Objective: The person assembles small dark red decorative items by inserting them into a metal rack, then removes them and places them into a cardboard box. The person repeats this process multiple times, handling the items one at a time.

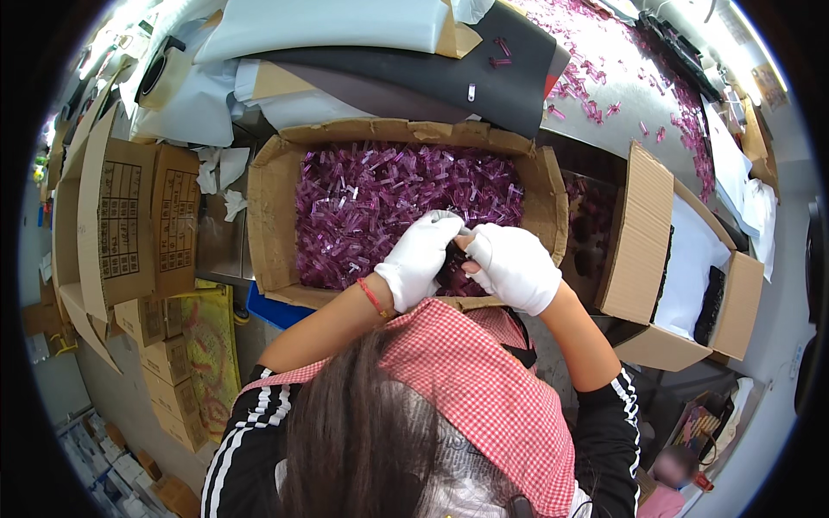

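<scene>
A cluttered bench holds a cardboard box [275,186] of purple plastic pieces [380,198]; at its 6 o'clock edge, left hand [420,256] and right hand [513,266] (white-gloved) pinch closed on one small dark part [455,252].

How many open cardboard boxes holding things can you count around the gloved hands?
2: a big cardboard box of purple plastic pieces under both hands, and a side box at right holding white and black items. Others may be hidden.
</scene>
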### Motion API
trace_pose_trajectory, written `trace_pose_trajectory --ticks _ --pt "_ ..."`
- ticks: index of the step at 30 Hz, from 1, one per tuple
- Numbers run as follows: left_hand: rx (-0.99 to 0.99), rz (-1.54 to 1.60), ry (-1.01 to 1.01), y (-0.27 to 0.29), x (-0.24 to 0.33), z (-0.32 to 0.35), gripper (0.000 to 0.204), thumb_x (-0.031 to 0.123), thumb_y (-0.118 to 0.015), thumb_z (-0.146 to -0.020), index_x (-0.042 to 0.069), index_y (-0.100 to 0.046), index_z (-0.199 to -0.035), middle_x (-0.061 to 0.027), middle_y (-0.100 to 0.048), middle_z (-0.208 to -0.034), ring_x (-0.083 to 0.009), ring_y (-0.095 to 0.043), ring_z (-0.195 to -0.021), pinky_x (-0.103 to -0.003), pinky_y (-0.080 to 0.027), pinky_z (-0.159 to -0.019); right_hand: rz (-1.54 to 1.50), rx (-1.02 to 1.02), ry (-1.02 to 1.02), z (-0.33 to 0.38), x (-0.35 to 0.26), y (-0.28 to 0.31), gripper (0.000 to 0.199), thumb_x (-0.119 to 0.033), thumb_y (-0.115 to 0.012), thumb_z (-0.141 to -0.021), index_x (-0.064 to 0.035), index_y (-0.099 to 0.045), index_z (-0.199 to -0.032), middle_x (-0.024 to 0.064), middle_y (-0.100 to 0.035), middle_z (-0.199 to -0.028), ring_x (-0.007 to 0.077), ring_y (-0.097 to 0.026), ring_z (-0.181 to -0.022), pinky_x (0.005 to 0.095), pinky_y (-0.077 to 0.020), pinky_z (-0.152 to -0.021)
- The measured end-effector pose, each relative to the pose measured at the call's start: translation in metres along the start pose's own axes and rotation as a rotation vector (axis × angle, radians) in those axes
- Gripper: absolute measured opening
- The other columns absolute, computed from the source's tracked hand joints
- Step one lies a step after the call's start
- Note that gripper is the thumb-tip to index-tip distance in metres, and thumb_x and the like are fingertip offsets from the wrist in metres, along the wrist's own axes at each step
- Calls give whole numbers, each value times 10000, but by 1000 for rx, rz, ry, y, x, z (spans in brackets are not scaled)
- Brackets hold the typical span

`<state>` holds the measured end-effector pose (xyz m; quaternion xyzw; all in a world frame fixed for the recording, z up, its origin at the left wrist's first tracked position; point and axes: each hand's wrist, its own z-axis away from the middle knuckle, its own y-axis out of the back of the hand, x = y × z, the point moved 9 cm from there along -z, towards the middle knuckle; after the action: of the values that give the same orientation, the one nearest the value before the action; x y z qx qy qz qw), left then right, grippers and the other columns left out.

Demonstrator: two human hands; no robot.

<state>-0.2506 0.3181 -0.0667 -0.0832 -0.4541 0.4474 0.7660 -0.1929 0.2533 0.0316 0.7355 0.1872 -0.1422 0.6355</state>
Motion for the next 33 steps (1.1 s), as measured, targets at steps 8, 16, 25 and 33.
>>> trace_pose_trajectory --ticks 8,16,25,33 --pt "-164 -30 1 -18 -4 8 138 169 -492 -1005 81 -591 -967 4 -585 -876 -96 -552 -833 -252 -473 -755 -248 128 -13 7 8 1 127 -89 -672 -848 -33 -635 -956 103 -617 -787 249 -617 -677 351 -513 -624" --pt "18 0 -142 -10 13 3 117 157 -480 -1015 78 -548 -1069 -33 -626 -1001 -108 -588 -865 -253 -512 -726 -548 87 -512 19 37 -6 248 -208 -771 -822 -57 -616 -944 42 -581 -760 144 -582 -683 291 -497 -660" --pt "243 18 -566 12 50 1 70 95 -432 -1029 68 -490 -1056 -69 -599 -1046 -133 -601 -851 -297 -544 -712 -1041 216 -691 25 8 -15 243 -191 -507 -991 -21 -572 -830 15 -540 -706 98 -495 -658 263 -443 -631" --pt "18 556 -76 -2 11 -1 193 255 -507 -1026 84 -596 -1017 -83 -674 -1057 -213 -650 -979 -374 -532 -911 -182 243 -449 10 19 19 294 -317 -785 -772 -106 -655 -929 51 -601 -839 246 -637 -788 358 -517 -688"
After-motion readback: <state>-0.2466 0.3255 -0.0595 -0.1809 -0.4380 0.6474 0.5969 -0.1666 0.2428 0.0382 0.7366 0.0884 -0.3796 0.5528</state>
